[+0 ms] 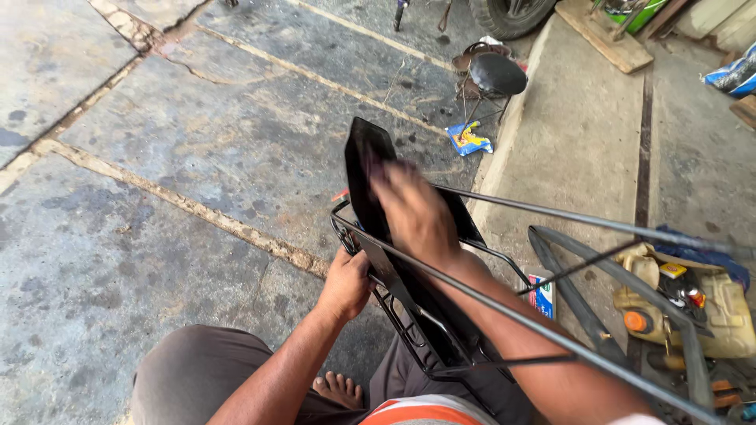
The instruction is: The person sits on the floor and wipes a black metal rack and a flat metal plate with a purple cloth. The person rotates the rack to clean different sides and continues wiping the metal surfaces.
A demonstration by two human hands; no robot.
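Underfoot lies a grey, stained stone-slab floor [157, 157] with pale mortar joints, stepping up to a smoother concrete strip [583, 149] far from the hands. Left hand [346, 285] is closed around the near rim of a black wire-frame metal carrier rack [409, 323] propped against the person's lap. Right hand [413, 212], blurred, lies flat on the glossy black plastic panel [364, 161] standing up from the rack; whether its fingers curl I cannot tell. Beyond the right forearm a thin dark metal rod [583, 220] crosses, with a yellowish plastic jerrycan [720, 311] and a black rubber strip [567, 291] crowding that side. Past the left hand the slabs lie open.
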